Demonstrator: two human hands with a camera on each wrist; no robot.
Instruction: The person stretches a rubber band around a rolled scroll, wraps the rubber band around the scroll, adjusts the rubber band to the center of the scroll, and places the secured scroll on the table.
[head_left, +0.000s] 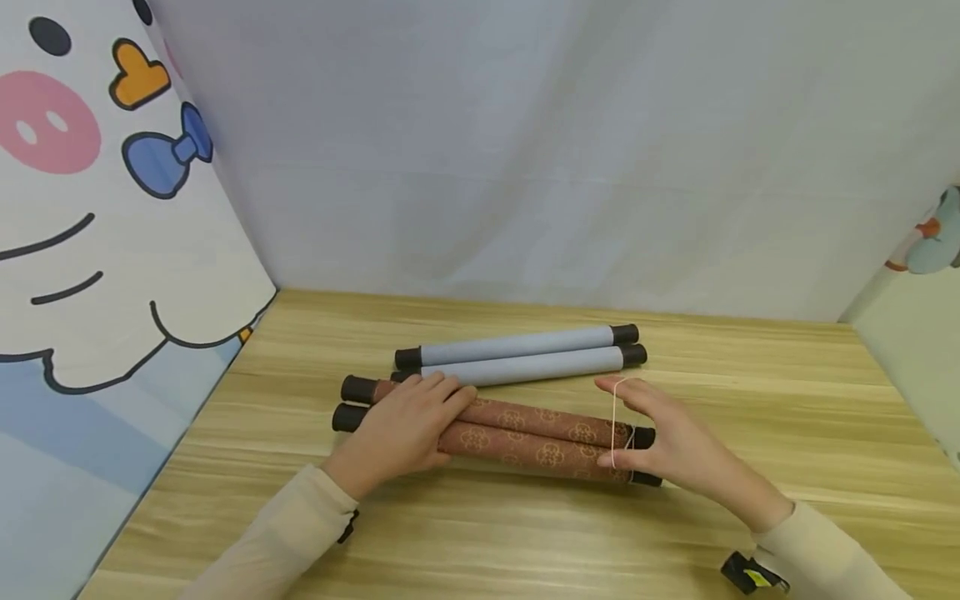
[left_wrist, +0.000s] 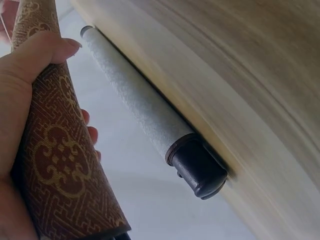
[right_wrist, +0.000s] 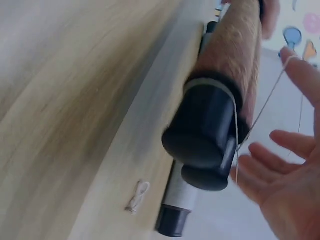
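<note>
Fingers stretch a white band

The right hand spreads thumb and forefinger wide, the band looped over both; the left hand curls its fingers round two brown scrolls above the table. Grey scrolls lie beyond.

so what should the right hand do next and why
Probably slip the stretched string loop over the black ends of the brown scrolls: the right hand holds it spread between finger and thumb, string already wraps those ends, and the left hand grips the scrolls.
</note>
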